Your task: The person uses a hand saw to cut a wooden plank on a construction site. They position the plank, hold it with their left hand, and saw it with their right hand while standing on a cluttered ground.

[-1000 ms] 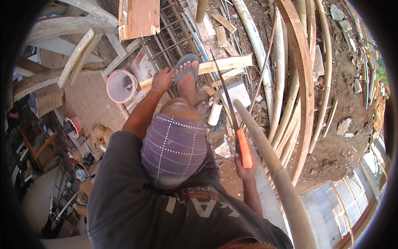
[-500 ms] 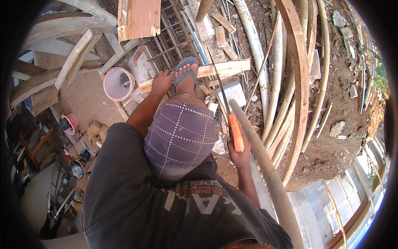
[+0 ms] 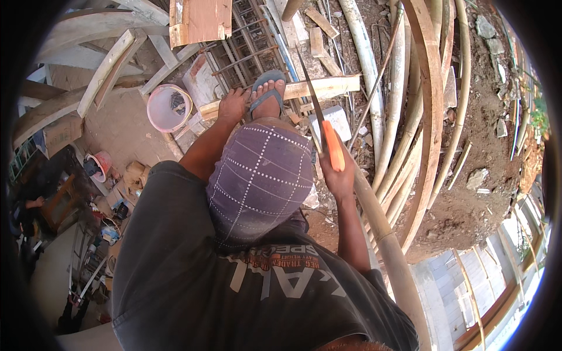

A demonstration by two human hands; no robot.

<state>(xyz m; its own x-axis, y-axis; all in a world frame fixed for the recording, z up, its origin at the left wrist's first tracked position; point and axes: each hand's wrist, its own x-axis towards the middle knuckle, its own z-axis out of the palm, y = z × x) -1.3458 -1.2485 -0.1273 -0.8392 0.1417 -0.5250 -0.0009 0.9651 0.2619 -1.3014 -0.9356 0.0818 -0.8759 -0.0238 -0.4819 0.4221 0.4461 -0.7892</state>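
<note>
My right hand is wrapped round the orange handle of a handsaw. The saw's long dark blade points away from me and passes across a pale wooden board, right of my foot. Whether its teeth sit in a cut cannot be made out. My left hand grips the same board near its left end, fingers curled over the edge. My sandalled foot presses on the board between the two hands, with the knee bent under checked purple cloth.
A pinkish-white bucket stands left of the board. Beyond lie a rusty rebar cage and a reddish plank. Bamboo poles and a curved timber run along the right; one bamboo pole passes by my right arm. Another person's hand shows far left.
My right hand has pushed the saw forward, away from me, and its arm is straighter. My left hand and foot stay on the board. The view has shifted slightly.
</note>
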